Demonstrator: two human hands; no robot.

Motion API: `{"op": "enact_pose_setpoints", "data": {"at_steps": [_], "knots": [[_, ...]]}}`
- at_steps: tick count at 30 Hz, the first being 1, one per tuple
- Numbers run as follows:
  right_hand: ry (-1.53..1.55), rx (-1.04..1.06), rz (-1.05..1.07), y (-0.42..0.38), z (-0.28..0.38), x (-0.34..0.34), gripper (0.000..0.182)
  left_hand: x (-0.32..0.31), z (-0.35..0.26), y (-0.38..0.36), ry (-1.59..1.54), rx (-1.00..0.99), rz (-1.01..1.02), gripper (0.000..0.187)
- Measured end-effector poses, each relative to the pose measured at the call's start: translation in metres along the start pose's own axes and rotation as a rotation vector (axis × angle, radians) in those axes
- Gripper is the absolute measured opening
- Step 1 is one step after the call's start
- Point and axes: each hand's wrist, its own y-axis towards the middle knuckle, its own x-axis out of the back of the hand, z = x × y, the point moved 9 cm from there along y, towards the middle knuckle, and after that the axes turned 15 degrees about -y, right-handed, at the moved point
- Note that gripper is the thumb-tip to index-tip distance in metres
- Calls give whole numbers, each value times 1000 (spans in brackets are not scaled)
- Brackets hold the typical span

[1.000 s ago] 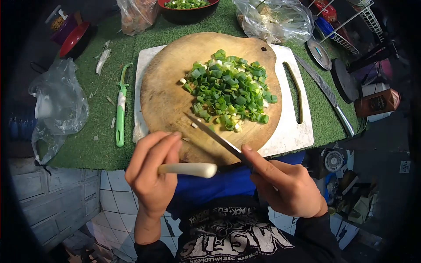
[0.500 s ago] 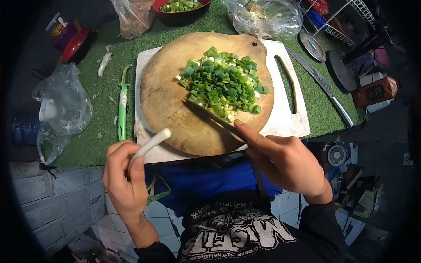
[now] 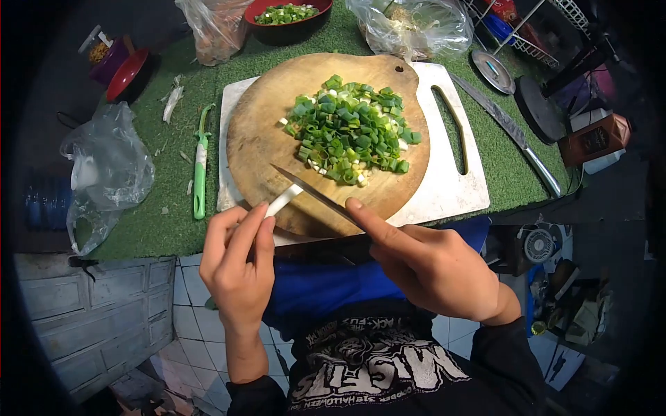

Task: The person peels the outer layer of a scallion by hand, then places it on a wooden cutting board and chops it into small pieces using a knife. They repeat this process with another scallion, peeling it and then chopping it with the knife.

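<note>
My left hand (image 3: 239, 260) pinches a green onion (image 3: 279, 203) whose white end rests over the near left part of the round wooden cutting board (image 3: 253, 139). In my right hand (image 3: 437, 263) is a knife (image 3: 322, 198), index finger stretched along the back of the blade. The blade lies against or just over the onion's white tip; contact is hard to make out. A pile of chopped green onion (image 3: 354, 128) covers the middle and right of the board. Most of the knife's handle is hidden in my fist.
Under the round board lies a white cutting board (image 3: 458, 197). A green peeler (image 3: 200, 166) is to the left, a large knife (image 3: 510, 128) to the right. Behind stand a red-and-black bowl (image 3: 288, 21) of chopped onion and plastic bags (image 3: 416, 31). Another bag (image 3: 111, 173) lies left.
My left hand has moved right and forward, bringing the green onion onto the board. The knife has shifted left to meet its white end.
</note>
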Motion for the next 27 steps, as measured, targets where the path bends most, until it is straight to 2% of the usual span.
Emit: {"op": "enact_pose_setpoints", "data": {"at_steps": [7, 15, 21, 27], "knots": [[-103, 6, 13, -6, 0, -13, 73, -4, 0, -5, -22, -21, -16, 20], [-172, -149, 77, -18, 3, -17, 74, -5, 3, -5, -7, 8, -5, 22], [-283, -165, -16, -23, 9, -17, 75, -8, 6, -5, 22, 10, 18, 24], [-295, -182, 48, -26, 9, -20, 75, -10, 6, -5, 66, -7, 67, 27]]}}
